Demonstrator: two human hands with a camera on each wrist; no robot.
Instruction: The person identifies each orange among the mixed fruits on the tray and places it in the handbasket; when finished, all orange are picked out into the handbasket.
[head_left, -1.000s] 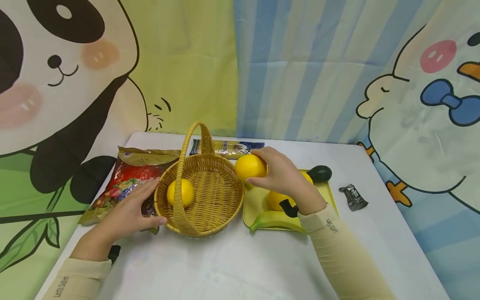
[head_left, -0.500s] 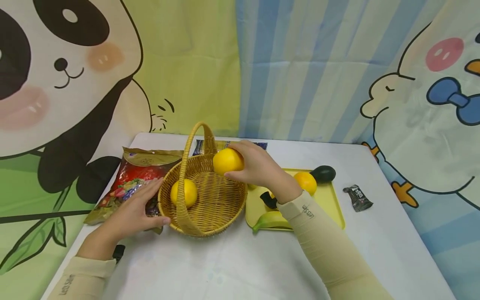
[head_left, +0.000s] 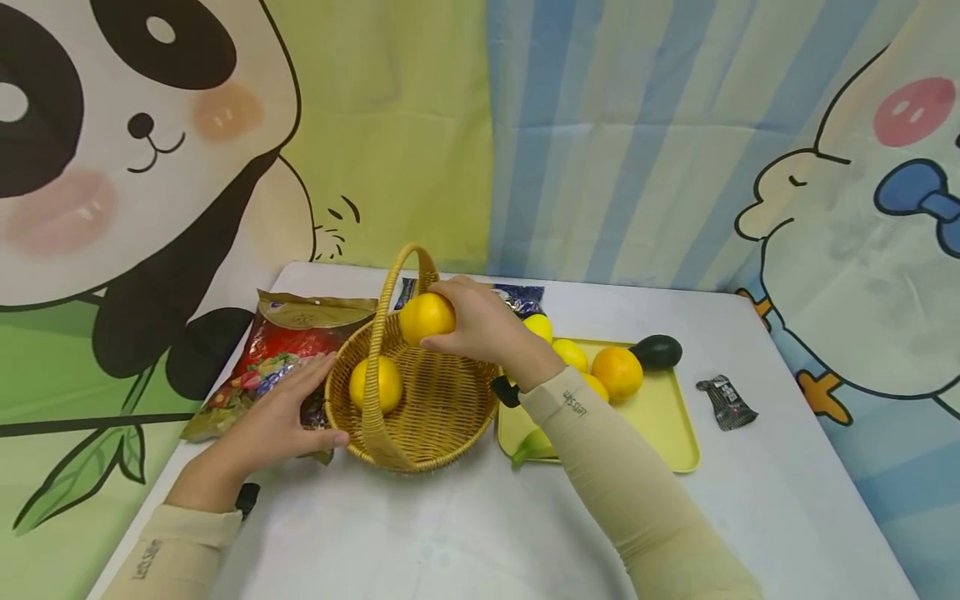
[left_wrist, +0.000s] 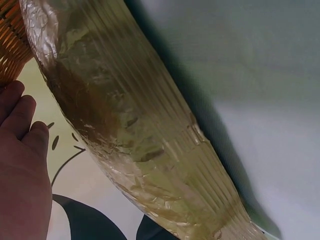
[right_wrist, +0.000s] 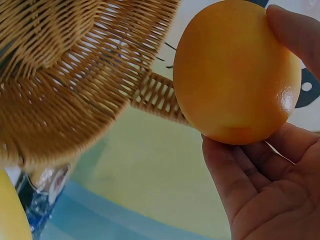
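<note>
The right hand (head_left: pixel 480 325) grips a yellow-orange fruit (head_left: pixel 426 317), with the fingers (right_wrist: pixel 292 30) curled over its top and the palm beneath it. The fruit is held above the far rim of the wicker basket (head_left: pixel 442 417), just beside the basket handle (head_left: pixel 390 308), and is not resting on the basket floor. In the right wrist view the fruit (right_wrist: pixel 235 70) sits clear of the woven wall, with the handle root passing behind it.

A second yellow fruit (head_left: pixel 375 383) lies inside the basket on its left side, partly crossed by the handle.

The left hand (head_left: pixel 281 421) lies flat, fingers straight and close together, touching the left outer wall of the basket and resting on the red snack bag (head_left: pixel 281 358). It holds nothing. In the left wrist view the fingers (left_wrist: pixel 20 120) lie beside the foil edge of the bag (left_wrist: pixel 135 130).

The basket stands on the white bench (head_left: pixel 465 533). To its right is a yellow tray (head_left: pixel 667 425) carrying an orange (head_left: pixel 617 372), further yellow fruit (head_left: pixel 570 354), a dark avocado (head_left: pixel 656 352) at the far corner and a green-yellow banana (head_left: pixel 534 446) at the near edge. A small dark wrapper (head_left: pixel 726 402) lies on the bench right of the tray. A blue packet (head_left: pixel 517 296) lies behind the basket.
</note>
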